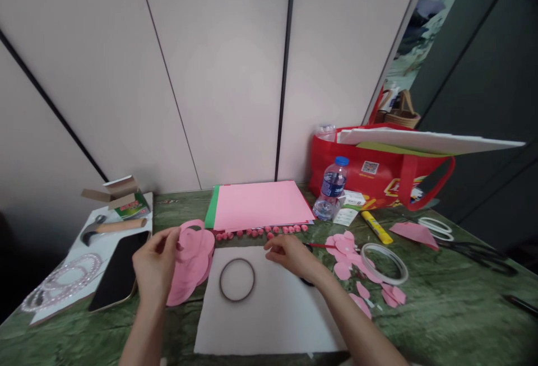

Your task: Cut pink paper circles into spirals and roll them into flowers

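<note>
My left hand [154,265] is pinched at the left edge of the pink paper pieces [191,265], its fingertips over a small pink bit. My right hand [292,254] hovers at the top edge of the white board [269,321], fingers curled near a row of small rolled pink paper roses [254,232]; whether it holds one is too small to tell. A thin brown ring [237,300] lies on the board between the hands. Behind the roses is a stack of pink sheets [263,203] with a green edge.
Left: a phone [120,270], hammer [121,226], bead strings [67,276] and open box [130,203]. Right: pink scraps [344,248], a tape roll [403,275], glue stick [377,227], scissors [474,253], water bottle [332,189] and red bag [357,158].
</note>
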`<state>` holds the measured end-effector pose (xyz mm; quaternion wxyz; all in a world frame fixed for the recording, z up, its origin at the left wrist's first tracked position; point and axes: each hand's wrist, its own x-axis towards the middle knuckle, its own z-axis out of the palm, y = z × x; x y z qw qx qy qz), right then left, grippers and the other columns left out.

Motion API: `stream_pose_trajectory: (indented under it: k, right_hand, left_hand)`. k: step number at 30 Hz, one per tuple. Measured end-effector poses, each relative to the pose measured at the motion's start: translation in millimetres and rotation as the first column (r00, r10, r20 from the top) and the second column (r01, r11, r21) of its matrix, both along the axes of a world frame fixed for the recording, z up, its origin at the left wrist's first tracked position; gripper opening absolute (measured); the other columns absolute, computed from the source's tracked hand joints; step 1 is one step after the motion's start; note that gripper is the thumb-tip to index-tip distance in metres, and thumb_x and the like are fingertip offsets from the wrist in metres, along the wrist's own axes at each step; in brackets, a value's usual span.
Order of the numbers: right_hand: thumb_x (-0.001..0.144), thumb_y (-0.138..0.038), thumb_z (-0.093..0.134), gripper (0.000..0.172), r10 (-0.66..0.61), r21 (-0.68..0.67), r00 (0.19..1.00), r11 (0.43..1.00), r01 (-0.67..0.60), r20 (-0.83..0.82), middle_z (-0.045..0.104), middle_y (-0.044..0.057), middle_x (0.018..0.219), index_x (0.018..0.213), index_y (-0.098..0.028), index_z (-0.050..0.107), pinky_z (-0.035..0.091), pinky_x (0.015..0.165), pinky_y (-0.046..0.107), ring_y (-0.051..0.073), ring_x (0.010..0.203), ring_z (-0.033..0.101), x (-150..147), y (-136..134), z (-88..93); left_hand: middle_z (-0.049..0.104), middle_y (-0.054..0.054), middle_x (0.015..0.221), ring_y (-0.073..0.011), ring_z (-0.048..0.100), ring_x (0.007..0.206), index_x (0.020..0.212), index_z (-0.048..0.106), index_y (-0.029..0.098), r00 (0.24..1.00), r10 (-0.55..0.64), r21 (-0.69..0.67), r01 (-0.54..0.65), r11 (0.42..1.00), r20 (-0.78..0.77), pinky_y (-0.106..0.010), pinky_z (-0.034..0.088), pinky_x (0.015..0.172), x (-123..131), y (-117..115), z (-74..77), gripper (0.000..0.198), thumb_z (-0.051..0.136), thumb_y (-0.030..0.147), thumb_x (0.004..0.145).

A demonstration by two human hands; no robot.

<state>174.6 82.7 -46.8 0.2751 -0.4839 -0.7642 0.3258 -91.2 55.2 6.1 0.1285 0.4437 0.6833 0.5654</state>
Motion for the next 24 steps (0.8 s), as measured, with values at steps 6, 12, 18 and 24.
stream_pose_trajectory:
  k: [6, 12, 18, 24]
  right_hand:
    - [0.073, -0.034, 0.057, 0.026, -0.006, -0.253, 0.871, 0.958, -0.135, -0.490, 0.065, 0.005, 0.073, 0.089, -0.015, 0.062, 0.046, 0.060, 0.027, 0.016, 0.066, 0.060, -9, -7, 17.1]
    - [0.065, -0.037, 0.066, 0.037, -0.038, -0.294, 0.640, 0.908, -0.299, -0.767, 0.065, 0.005, 0.089, 0.095, -0.017, 0.060, 0.050, 0.066, 0.031, 0.016, 0.076, 0.061, -25, -16, 28.3]
    - [0.061, -0.037, 0.068, 0.030, -0.147, -0.307, 0.656, 0.942, -0.136, -0.741, 0.064, 0.001, 0.067, 0.079, -0.014, 0.064, 0.047, 0.053, 0.023, 0.010, 0.055, 0.055, -27, -13, 18.8]
    - [0.057, -0.036, 0.070, 0.032, -0.119, -0.337, 0.723, 0.927, -0.165, -0.681, 0.064, 0.000, 0.065, 0.078, -0.014, 0.063, 0.045, 0.048, 0.022, 0.010, 0.053, 0.055, -27, -16, 20.6]
  left_hand:
    - [0.060, 0.002, 0.054, -0.0105, 0.053, 0.048, 0.069, 0.062, 0.014, 0.709, -0.377, 0.137, 0.373, 0.918, 0.595, -0.022, 0.043, 0.050, 38, -3, 12.9, 0.027, 0.073, 0.027, 0.049]
    - [0.064, -0.002, 0.067, -0.0124, 0.058, 0.061, 0.076, 0.063, 0.014, 0.628, -0.493, 0.082, 0.565, 0.821, 0.602, -0.022, 0.047, 0.057, 72, -8, 0.4, 0.023, 0.070, 0.025, 0.058]
    - [0.066, -0.007, 0.085, -0.0159, 0.060, 0.070, 0.087, 0.065, 0.014, 0.616, -0.539, 0.020, 0.648, 0.762, 0.574, -0.028, 0.048, 0.068, 77, -9, -3.5, 0.028, 0.067, 0.029, 0.064]
    - [0.067, -0.008, 0.085, -0.0174, 0.059, 0.076, 0.090, 0.065, 0.012, 0.627, -0.472, -0.025, 0.617, 0.787, 0.620, -0.027, 0.047, 0.068, 74, -6, -8.1, 0.035, 0.067, 0.034, 0.063]
